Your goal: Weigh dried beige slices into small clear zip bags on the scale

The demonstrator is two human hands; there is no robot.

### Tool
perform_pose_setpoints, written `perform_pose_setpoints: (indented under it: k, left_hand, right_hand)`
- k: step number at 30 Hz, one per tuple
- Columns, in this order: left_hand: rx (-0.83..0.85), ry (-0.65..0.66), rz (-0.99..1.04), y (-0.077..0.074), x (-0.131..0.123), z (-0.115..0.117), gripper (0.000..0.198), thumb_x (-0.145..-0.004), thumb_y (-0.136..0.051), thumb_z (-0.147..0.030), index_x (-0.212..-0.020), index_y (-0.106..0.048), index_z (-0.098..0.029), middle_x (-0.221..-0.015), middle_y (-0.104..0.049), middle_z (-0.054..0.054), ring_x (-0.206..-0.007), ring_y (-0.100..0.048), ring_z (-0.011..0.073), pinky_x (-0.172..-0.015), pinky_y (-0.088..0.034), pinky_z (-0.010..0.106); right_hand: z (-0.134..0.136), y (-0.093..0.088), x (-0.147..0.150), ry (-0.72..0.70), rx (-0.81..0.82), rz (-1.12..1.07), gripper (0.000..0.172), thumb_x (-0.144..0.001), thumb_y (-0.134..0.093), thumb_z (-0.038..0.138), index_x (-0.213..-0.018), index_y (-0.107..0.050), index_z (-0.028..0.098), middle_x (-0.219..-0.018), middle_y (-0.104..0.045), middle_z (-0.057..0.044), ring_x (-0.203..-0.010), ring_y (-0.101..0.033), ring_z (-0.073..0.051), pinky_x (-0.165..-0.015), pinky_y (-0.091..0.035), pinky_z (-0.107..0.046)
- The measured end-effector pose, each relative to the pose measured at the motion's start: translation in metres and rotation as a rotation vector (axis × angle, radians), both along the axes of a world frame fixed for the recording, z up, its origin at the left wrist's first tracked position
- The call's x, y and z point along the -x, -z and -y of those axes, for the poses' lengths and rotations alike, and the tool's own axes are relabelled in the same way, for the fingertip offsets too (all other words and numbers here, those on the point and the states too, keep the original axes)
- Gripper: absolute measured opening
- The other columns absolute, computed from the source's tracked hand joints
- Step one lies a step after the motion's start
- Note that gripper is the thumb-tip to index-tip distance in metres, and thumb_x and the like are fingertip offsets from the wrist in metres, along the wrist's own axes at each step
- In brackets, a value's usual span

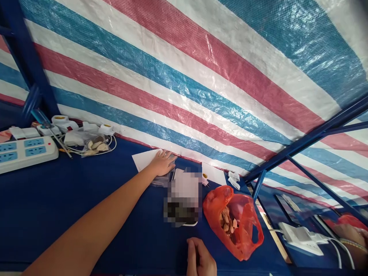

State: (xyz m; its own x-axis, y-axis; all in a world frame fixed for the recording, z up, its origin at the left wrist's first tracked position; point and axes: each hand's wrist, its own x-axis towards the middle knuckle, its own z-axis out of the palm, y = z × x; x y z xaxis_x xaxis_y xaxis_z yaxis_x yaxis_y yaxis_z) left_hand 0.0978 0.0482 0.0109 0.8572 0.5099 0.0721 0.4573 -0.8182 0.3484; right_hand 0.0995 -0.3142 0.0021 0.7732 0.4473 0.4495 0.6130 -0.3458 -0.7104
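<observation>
1. Blue covers the table (129, 234), with striped tarp (178, 88) in red, white and blue rising behind it.
2. The left hand (163, 163) reaches to the table's back edge, palm down, fingers spread and open. It lies over the right part of a white sheet (142, 160) and appears to grip nothing.
3. A clear bag (160, 181) lies just below that hand; whether they touch, I cannot tell.
4. The right hand (201, 258) is at the near edge, curled into a loose fist. I cannot tell whether anything is inside it.
5. Between the hands, slightly right of the left one, is a pixelated object (185, 188); a white rim shows at its lower end.
6. To its right sits a red bag (214, 199), open at the top, with brown pieces (227, 222) inside.
7. Behind the bag are a small plug (205, 180), a second sheet (214, 175) and crumpled white scraps (234, 179).
8. At far left, a power strip (47, 153) lies near white adapters (67, 125) and a bag of beige pieces (98, 145).
9. At the right edge, another person's hand (349, 232) is near more red plastic (349, 220).
</observation>
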Motion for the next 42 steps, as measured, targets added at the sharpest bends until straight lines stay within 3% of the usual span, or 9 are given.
perform_pose_setpoints:
  k: [5, 9, 13, 19, 24, 27, 31, 37, 42]
  left_hand:
    - [0.038, -0.018, -0.051, 0.001, 0.001, 0.001, 0.073, -0.099, -0.025, -0.073, -0.162, -0.035, -0.04, -0.176, -0.02, 0.002, -0.163, -0.004, 0.0439, -0.127, -0.003, 0.07]
    - [0.048, -0.02, -0.059, -0.001, 0.001, 0.003, 0.073, -0.098, -0.025, -0.074, -0.163, -0.033, -0.041, -0.177, -0.018, 0.001, -0.164, -0.002, 0.042, -0.127, 0.001, 0.069]
    - [0.057, -0.026, -0.065, -0.002, -0.002, 0.002, 0.071, -0.098, -0.03, -0.07, -0.163, -0.034, -0.04, -0.176, -0.02, 0.002, -0.164, -0.004, 0.041, -0.127, 0.001, 0.07]
    - [0.063, -0.049, -0.073, -0.005, -0.005, 0.003, 0.079, -0.091, -0.04, -0.08, -0.16, -0.04, -0.041, -0.176, -0.019, 0.005, -0.162, -0.004, 0.0487, -0.123, 0.003, 0.076]
    - [0.048, -0.037, 0.038, -0.023, 0.008, 0.017, 0.075, -0.098, -0.028, -0.073, -0.164, -0.032, -0.037, -0.176, -0.019, 0.005, -0.164, -0.008, 0.0383, -0.128, -0.001, 0.069]
    - [0.012, -0.093, 0.243, -0.043, 0.033, 0.015, 0.066, -0.103, -0.028, -0.059, -0.159, -0.042, -0.028, -0.171, -0.034, 0.007, -0.161, -0.024, 0.031, -0.132, -0.012, 0.058]
    - [-0.011, -0.184, 0.35, -0.057, 0.1, 0.0, 0.047, -0.099, -0.037, -0.041, -0.129, -0.067, -0.021, -0.142, -0.064, 0.009, -0.133, -0.059, 0.0239, -0.119, -0.043, 0.039]
    - [-0.132, -0.68, 0.339, -0.037, 0.202, -0.014, 0.039, -0.091, -0.049, -0.037, -0.122, -0.065, -0.019, -0.14, -0.059, 0.014, -0.135, -0.054, 0.0297, -0.122, -0.039, 0.041]
    - [-0.15, -1.013, 0.41, -0.04, 0.227, -0.042, 0.073, -0.089, -0.059, -0.044, -0.146, -0.041, -0.002, -0.149, -0.046, 0.03, -0.143, -0.044, 0.0442, -0.122, -0.033, 0.054]
  right_hand:
    - [0.004, -0.001, -0.002, -0.052, 0.012, -0.025, 0.034, -0.09, -0.054, 0.064, -0.073, -0.077, 0.046, -0.066, -0.076, -0.008, -0.059, -0.075, -0.025, -0.048, -0.053, -0.03]
    - [0.007, -0.003, 0.001, -0.044, 0.007, -0.019, 0.041, -0.095, -0.046, 0.063, -0.075, -0.077, 0.046, -0.072, -0.078, -0.007, -0.067, -0.077, -0.025, -0.055, -0.055, -0.03]
    - [0.013, -0.004, 0.002, -0.108, 0.065, -0.052, 0.042, -0.098, -0.05, 0.059, -0.082, -0.078, 0.033, -0.079, -0.079, -0.008, -0.071, -0.077, -0.025, -0.063, -0.059, -0.029]
    - [0.019, 0.004, -0.006, -0.227, 0.148, -0.049, 0.045, -0.104, -0.047, 0.053, -0.09, -0.076, 0.021, -0.081, -0.078, -0.006, -0.07, -0.075, -0.019, -0.064, -0.054, -0.022]
    - [0.02, 0.005, -0.008, -0.212, 0.149, -0.04, 0.045, -0.104, -0.047, 0.054, -0.09, -0.076, 0.022, -0.081, -0.077, -0.005, -0.069, -0.074, -0.018, -0.065, -0.053, -0.022]
    - [0.02, 0.003, -0.007, -0.197, 0.126, -0.034, 0.046, -0.104, -0.047, 0.054, -0.09, -0.077, 0.021, -0.082, -0.078, -0.005, -0.07, -0.074, -0.019, -0.065, -0.054, -0.023]
    - [0.021, 0.009, -0.006, -0.175, 0.074, -0.036, 0.047, -0.103, -0.049, 0.056, -0.09, -0.077, 0.021, -0.087, -0.08, -0.006, -0.077, -0.077, -0.02, -0.07, -0.055, -0.023]
    - [0.027, 0.036, -0.009, -0.112, 0.08, -0.059, 0.046, -0.103, -0.05, 0.059, -0.096, -0.079, 0.023, -0.095, -0.081, -0.005, -0.085, -0.078, -0.021, -0.075, -0.055, -0.023]
    - [0.028, 0.036, -0.009, -0.13, 0.097, -0.07, 0.046, -0.103, -0.05, 0.058, -0.096, -0.079, 0.023, -0.095, -0.081, -0.005, -0.085, -0.078, -0.021, -0.072, -0.055, -0.022]
